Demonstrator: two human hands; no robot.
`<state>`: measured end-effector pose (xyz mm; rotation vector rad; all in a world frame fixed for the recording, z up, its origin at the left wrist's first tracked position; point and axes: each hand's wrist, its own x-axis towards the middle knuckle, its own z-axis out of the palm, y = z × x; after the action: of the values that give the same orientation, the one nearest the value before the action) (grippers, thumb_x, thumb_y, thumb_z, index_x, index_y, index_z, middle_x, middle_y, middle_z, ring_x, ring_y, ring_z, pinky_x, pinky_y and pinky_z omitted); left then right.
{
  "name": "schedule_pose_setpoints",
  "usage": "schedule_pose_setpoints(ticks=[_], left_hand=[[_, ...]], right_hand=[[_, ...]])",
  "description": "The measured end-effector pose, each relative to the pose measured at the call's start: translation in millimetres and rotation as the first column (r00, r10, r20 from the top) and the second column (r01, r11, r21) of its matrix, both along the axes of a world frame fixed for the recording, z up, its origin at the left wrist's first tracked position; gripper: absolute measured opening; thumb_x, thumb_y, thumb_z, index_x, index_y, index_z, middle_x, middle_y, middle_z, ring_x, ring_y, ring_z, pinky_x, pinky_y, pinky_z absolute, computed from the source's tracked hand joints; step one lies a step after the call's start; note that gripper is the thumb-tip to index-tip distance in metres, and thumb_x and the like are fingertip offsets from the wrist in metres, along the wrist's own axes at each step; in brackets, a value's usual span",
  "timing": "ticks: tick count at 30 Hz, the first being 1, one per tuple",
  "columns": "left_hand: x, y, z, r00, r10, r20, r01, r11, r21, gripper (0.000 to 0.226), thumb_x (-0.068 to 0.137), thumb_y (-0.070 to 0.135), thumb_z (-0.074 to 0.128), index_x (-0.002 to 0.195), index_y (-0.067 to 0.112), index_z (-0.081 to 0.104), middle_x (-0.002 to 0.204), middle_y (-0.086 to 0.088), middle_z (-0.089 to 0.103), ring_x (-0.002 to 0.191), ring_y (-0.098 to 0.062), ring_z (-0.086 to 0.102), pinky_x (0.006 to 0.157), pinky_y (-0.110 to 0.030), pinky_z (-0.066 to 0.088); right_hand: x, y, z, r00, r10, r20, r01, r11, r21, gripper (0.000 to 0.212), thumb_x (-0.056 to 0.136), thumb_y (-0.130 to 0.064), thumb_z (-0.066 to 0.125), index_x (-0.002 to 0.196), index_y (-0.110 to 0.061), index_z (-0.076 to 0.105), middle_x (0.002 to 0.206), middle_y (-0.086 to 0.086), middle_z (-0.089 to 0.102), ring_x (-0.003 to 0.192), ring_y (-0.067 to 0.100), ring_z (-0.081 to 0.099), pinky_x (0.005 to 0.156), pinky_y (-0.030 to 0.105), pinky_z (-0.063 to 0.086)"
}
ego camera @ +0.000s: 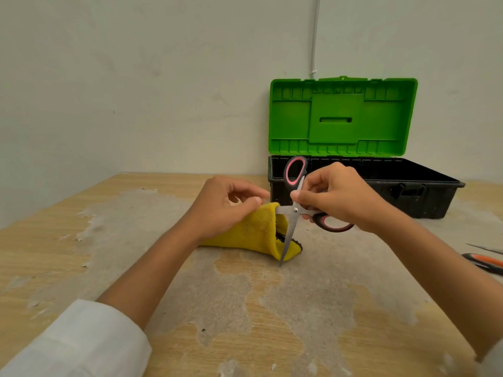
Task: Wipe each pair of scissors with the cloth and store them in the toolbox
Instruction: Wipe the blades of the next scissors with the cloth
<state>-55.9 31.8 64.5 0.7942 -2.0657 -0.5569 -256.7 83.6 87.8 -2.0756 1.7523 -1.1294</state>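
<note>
My right hand [340, 195] holds a pair of scissors [295, 210] with black-and-pink handles, the blades spread wide apart. One blade points down at the table, the other runs left into the yellow cloth [261, 232]. My left hand [224, 205] pinches that cloth around the horizontal blade; the rest of the cloth drapes onto the table. Behind my hands stands the toolbox [408, 186], a black tub with its green lid [343, 117] raised against the wall. What lies inside the tub is hidden.
A second pair of scissors [485, 261] with black-and-orange handles lies at the right edge of the worn wooden table [136, 240], partly cut off. A white wall rises close behind the table and toolbox.
</note>
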Motion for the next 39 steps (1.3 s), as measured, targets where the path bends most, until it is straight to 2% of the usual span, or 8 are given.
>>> schedule_pose_setpoints(ticks=[4, 9, 14, 18, 23, 29, 33, 39], left_hand=[[1, 0, 1, 0.989, 0.014, 0.148, -0.012, 1.0, -0.014, 0.009, 0.075, 0.021, 0.073, 0.084, 0.021, 0.076, 0.081, 0.007, 0.073, 0.074, 0.005, 0.058, 0.063, -0.003, 0.039], [-1, 3, 0, 0.987, -0.03, 0.157, 0.033, 0.999, -0.017, 0.007, 0.074, 0.02, 0.075, 0.08, 0.019, 0.074, 0.076, 0.009, 0.068, 0.073, 0.01, 0.055, 0.067, -0.002, 0.037], [-13, 4, -9, 0.998, 0.026, 0.057, -0.021, 0.996, -0.089, 0.009, 0.075, 0.032, 0.071, 0.077, 0.023, 0.071, 0.077, 0.007, 0.07, 0.075, 0.003, 0.054, 0.065, -0.006, 0.036], [-13, 5, -10, 0.992, 0.062, 0.107, -0.049, 0.991, -0.121, 0.019, 0.067, 0.051, 0.061, 0.07, 0.033, 0.067, 0.07, 0.016, 0.064, 0.078, -0.004, 0.054, 0.073, -0.022, 0.043], [-7, -4, -13, 0.989, 0.092, 0.119, -0.088, 0.995, -0.036, 0.027, 0.06, 0.06, 0.057, 0.066, 0.035, 0.066, 0.068, 0.016, 0.064, 0.074, -0.01, 0.056, 0.08, -0.043, 0.05], [-19, 4, -12, 0.995, 0.102, 0.002, -0.102, 0.995, -0.012, 0.027, 0.062, 0.055, 0.062, 0.069, 0.03, 0.068, 0.071, 0.01, 0.068, 0.075, -0.008, 0.061, 0.082, -0.044, 0.05], [-19, 2, -11, 0.974, 0.206, 0.092, -0.196, 0.975, -0.103, 0.029, 0.065, 0.061, 0.056, 0.07, 0.035, 0.066, 0.073, 0.014, 0.067, 0.082, -0.008, 0.06, 0.09, -0.047, 0.044], [-12, 0, -8, 0.964, 0.217, 0.153, -0.194, 0.969, -0.154, 0.017, 0.067, 0.058, 0.054, 0.069, 0.042, 0.06, 0.075, 0.016, 0.062, 0.086, -0.01, 0.053, 0.091, -0.045, 0.04]], right_hand=[[4, 3, 1, 0.998, 0.061, 0.002, -0.061, 0.997, 0.051, 0.019, 0.084, -0.019, 0.067, 0.068, -0.007, 0.067, 0.061, 0.002, 0.071, 0.056, 0.009, 0.07, 0.063, 0.025, 0.058], [10, 5, 0, 0.995, 0.076, -0.068, -0.074, 0.997, 0.021, 0.019, 0.086, -0.016, 0.064, 0.07, -0.005, 0.065, 0.061, 0.004, 0.072, 0.054, 0.005, 0.069, 0.062, 0.023, 0.058], [21, 4, -8, 0.99, 0.035, -0.135, -0.051, 0.992, -0.114, 0.021, 0.086, -0.015, 0.063, 0.065, -0.011, 0.063, 0.054, 0.0, 0.068, 0.048, 0.003, 0.065, 0.057, 0.02, 0.055], [20, 3, -10, 0.998, 0.029, -0.057, -0.036, 0.991, -0.126, 0.02, 0.085, -0.012, 0.064, 0.065, -0.007, 0.064, 0.057, 0.007, 0.07, 0.049, 0.009, 0.068, 0.058, 0.026, 0.058], [18, 3, -9, 0.995, -0.026, -0.1, 0.012, 0.99, -0.142, 0.023, 0.086, -0.013, 0.062, 0.063, -0.013, 0.062, 0.055, 0.003, 0.068, 0.048, 0.008, 0.067, 0.053, 0.018, 0.055], [24, 1, -16, 0.997, -0.047, -0.065, 0.031, 0.973, -0.228, 0.021, 0.084, -0.012, 0.063, 0.064, -0.008, 0.062, 0.054, 0.007, 0.069, 0.048, 0.013, 0.066, 0.053, 0.019, 0.053], [23, 1, -14, 0.999, -0.04, -0.023, 0.035, 0.977, -0.211, 0.021, 0.084, -0.011, 0.063, 0.063, -0.008, 0.062, 0.053, 0.006, 0.069, 0.047, 0.007, 0.066, 0.05, 0.008, 0.047], [14, 1, -8, 0.998, -0.053, -0.043, 0.042, 0.974, -0.221, 0.02, 0.083, -0.015, 0.065, 0.064, -0.011, 0.065, 0.056, 0.004, 0.07, 0.05, 0.004, 0.067, 0.057, 0.015, 0.053]])
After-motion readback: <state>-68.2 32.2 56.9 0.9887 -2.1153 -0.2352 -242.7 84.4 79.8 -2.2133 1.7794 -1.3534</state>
